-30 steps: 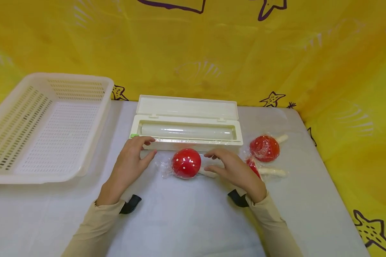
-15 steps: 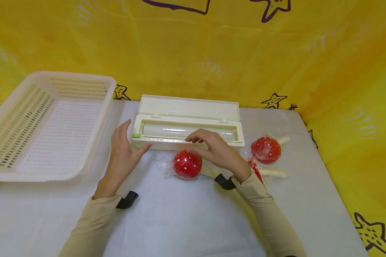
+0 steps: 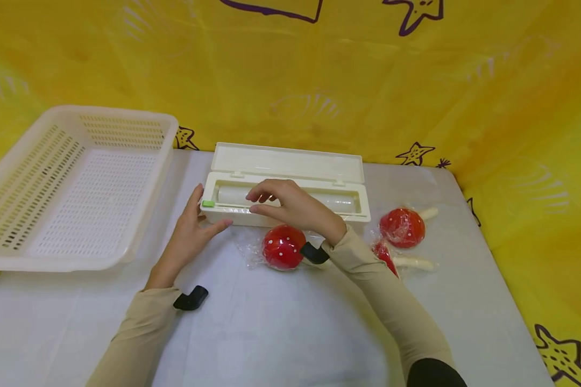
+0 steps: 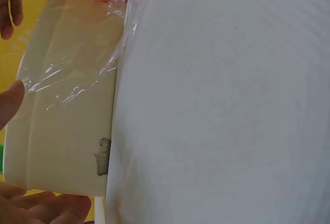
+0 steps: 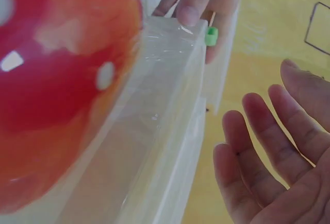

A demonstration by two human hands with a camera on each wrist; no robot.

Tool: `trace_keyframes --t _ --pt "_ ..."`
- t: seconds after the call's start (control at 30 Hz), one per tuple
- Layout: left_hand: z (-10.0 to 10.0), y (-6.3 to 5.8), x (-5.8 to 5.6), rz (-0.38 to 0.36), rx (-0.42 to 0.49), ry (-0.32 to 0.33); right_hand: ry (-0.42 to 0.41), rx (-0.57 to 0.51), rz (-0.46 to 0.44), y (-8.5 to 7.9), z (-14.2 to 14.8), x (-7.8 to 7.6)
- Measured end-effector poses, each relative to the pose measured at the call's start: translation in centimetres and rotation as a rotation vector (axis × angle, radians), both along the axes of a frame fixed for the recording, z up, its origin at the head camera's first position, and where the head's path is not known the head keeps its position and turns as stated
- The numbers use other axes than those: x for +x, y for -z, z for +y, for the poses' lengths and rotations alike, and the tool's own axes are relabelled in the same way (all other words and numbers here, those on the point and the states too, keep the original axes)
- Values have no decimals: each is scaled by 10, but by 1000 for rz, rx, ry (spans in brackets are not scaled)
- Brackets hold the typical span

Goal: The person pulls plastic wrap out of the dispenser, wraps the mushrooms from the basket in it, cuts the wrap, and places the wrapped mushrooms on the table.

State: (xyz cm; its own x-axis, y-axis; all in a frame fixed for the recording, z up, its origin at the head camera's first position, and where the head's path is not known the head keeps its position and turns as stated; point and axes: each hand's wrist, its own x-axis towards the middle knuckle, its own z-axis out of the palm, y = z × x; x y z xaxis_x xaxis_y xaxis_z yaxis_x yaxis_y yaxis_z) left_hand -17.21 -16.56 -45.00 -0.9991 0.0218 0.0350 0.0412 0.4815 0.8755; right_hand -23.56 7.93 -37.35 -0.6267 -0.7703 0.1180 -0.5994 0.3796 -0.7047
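A cream cling film dispenser [image 3: 290, 161] lies with its lid raised and a film roll [image 3: 227, 194] inside. My left hand [image 3: 186, 239] grips its left end, thumb at the front edge and fingers round the end, beside a green slider [image 3: 208, 203]. Over the dispenser hovers my right hand [image 3: 295, 207], fingers loosely bent and holding nothing; the right wrist view shows space under the palm [image 5: 294, 203]. Just in front of the dispenser is a toy mushroom [image 3: 282, 247] with a red, white-dotted cap, clear film around it. The right forearm partly hides its stem.
To the right lie a film-wrapped toy mushroom [image 3: 403, 228] and a second one [image 3: 411, 262], partly behind the right sleeve. A white plastic basket [image 3: 53, 264] stands at the left. A yellow patterned cloth [image 3: 290, 70] rises behind the white table [image 3: 252, 333].
My right hand has moved left and up from beside the mushroom's stem to above the dispenser. The left hand has opened out, then closed in on the dispenser's left end.
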Motion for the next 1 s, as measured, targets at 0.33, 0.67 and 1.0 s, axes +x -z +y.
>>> trace_keyframes --t 0.33,0.67,1.0 --pt "-1 7 0 22 -1 -7 -99 88 -10 -6 -32 -16" --pt "0 7 2 51 -41 -21 -146 155 -1 2 -62 -25" --pt "-2 7 1 23 -60 -22 -162 174 -3 5 -84 -29"
